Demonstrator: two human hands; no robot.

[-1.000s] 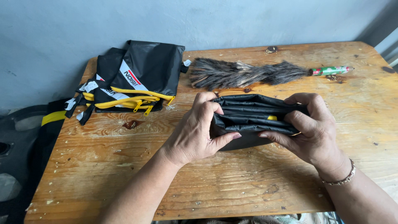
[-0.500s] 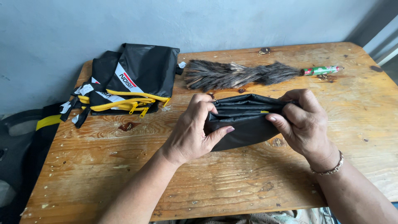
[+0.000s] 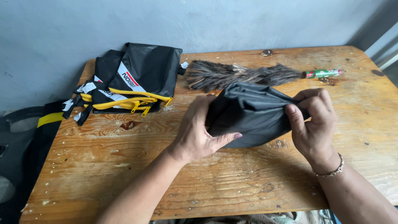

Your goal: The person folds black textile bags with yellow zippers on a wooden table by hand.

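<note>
A black fabric pouch [image 3: 253, 114] sits at the centre of the frame, held just above a worn wooden table [image 3: 124, 166] and bunched into soft folds. The left hand [image 3: 203, 132], centre left, grasps the pouch's left end: its fingers are tucked out of sight behind or inside the fabric, and the thumb lies flat along the lower edge. The right hand [image 3: 313, 120], at centre right, pinches the pouch's right end, the thumb pressed on the front and the curled fingers wrapped over the top. A thin bracelet [image 3: 331, 170] circles the right wrist. Both forearms come in from the bottom edge of the frame.

Just behind the pouch, toward the upper middle, a feather duster [image 3: 240, 74] lies on its side, its dark brown and grey plumes pointing left and its red and green handle [image 3: 325, 73] pointing right.

In the upper left lies a stack of black fabric bags [image 3: 137, 79] with yellow zippers and white stripes, resting on the table's far left corner, well apart from the hands.

The tabletop is scratched, pale and speckled with small white flecks. A grey wall [image 3: 207, 20] fills the top of the frame. At the far left edge, below table level, a dark bag with a yellow band [image 3: 49, 119] is partly visible.
</note>
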